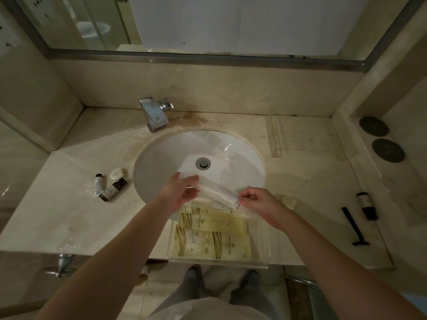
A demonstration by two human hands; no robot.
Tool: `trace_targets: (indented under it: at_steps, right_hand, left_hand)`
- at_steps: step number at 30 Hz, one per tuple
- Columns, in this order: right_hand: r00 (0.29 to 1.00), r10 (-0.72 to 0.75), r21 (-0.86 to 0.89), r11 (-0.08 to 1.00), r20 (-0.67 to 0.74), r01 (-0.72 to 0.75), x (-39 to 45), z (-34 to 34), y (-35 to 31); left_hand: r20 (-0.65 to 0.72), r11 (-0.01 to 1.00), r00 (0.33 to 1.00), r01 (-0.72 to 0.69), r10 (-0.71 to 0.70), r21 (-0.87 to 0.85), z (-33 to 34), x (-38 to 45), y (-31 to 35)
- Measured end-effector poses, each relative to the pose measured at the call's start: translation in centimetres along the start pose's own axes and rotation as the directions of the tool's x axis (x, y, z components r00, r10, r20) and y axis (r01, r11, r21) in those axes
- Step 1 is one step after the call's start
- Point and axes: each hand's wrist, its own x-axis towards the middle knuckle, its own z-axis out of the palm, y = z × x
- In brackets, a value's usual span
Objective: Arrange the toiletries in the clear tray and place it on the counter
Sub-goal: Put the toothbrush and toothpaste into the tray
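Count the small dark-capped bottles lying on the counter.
3. Two lie left of the sink: a tube-like bottle and a bottle angled against it. One dark bottle lies on the right, beside the black razor. Others may be hidden behind the arms.

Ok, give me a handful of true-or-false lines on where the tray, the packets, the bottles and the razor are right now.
1. The clear tray sits at the counter's front edge, partly over the sink. True.
2. Both hands hold one white packet above the tray. True: left hand, right hand.
3. The tray is empty. False: yellow patterned packets lie flat in it.
4. The black razor lies left of the sink. False: it is on the right.
5. Two small dark-capped bottles lie left of the sink. True.
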Motion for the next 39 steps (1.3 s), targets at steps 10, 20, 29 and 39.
trace_targets:
  at_steps: [10, 20, 29, 39]
  right_hand:
    - [0.997, 0.074, -0.466, 0.884, 0.039, -0.047, -0.1, 1.0, 1.5]
    - [0.966, -0.139, -0.884, 0.448, -0.217, -0.134, -0.8, 2.7, 1.1]
    - [0.928, -0.340, -0.943, 0.332, -0.150, -0.031, -0.3, 3.8, 2.4]
    - [0.870, -0.474, -0.912, 0.404, -0.138, 0.075, -0.1, 2.6, 3.1]
  left_hand:
    - [0.143, 0.208, 0.967, -0.188, 0.213, 0.960, -2.3, 0.1, -0.6]
    - [0.117, 0.048, 0.902, -0.150, 0.415, 0.988, -2.9, -0.4, -2.7]
    - [0.199, -0.058, 0.858, -0.195, 0.473, 0.979, -2.1, -0.7, -2.4]
    - [0.279, -0.157, 0.892, -0.238, 0.356, 0.959, -1.3, -0.6, -3.5]
